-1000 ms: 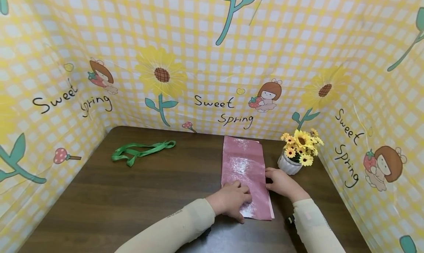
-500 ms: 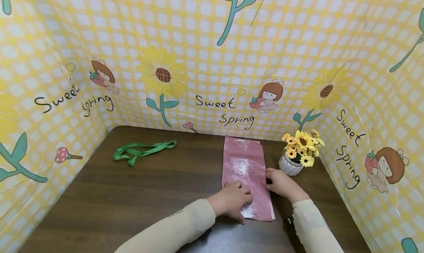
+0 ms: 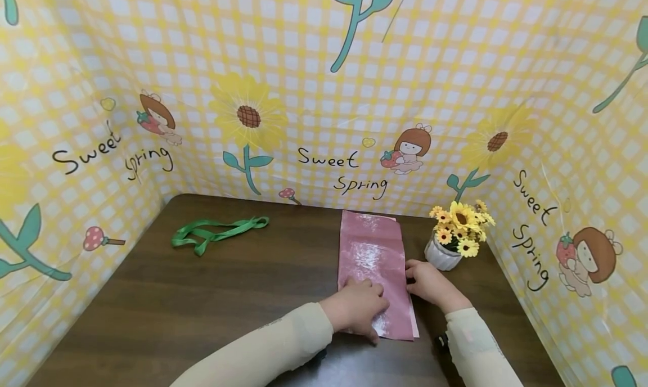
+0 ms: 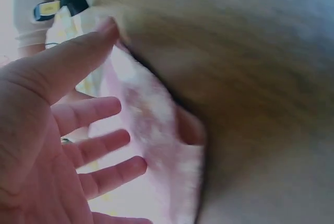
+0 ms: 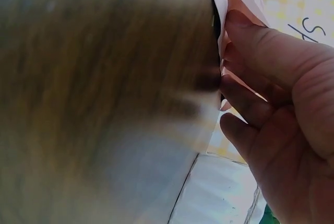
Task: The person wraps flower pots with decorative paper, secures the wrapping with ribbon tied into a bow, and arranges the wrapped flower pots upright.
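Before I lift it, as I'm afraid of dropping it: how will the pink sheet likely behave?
The pink sheet probably flexes easily, since its surface looks rippled. Its layers may part, as a pale edge peeks out along one side. The shine suggests it might be slippery.

pink sheet (image 3: pixel 372 249), grn ribbon (image 3: pixel 223 234), yel/wht check backdrop (image 3: pixel 314 103), dk brn table (image 3: pixel 253 280), yel flowers (image 3: pixel 462 216), pot (image 3: pixel 442 256) prob wht
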Action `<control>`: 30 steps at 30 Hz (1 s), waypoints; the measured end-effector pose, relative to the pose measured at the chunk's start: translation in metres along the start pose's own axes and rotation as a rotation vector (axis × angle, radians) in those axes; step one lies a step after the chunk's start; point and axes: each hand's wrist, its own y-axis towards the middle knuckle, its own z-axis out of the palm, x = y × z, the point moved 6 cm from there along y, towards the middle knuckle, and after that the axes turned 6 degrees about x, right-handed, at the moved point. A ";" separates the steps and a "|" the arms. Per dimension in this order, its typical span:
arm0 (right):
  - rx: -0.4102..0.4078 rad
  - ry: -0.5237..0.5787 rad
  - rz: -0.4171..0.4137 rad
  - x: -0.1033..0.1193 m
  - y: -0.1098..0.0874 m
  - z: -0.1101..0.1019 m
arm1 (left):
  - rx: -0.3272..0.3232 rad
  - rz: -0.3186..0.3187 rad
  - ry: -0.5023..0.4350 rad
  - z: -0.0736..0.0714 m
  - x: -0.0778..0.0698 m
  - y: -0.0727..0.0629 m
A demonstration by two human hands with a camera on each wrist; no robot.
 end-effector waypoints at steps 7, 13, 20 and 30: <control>-0.006 -0.001 0.027 0.000 -0.001 -0.002 | -0.140 0.034 0.056 -0.027 0.001 0.025; -0.026 -0.007 0.049 -0.001 -0.003 0.000 | -0.134 0.009 0.046 -0.022 0.010 0.052; -0.044 -0.034 0.021 0.006 -0.001 0.004 | -0.143 -0.023 -0.020 -0.009 0.027 0.070; -0.061 -0.055 -0.002 0.004 -0.002 0.000 | -0.243 0.013 0.225 -0.025 0.030 0.086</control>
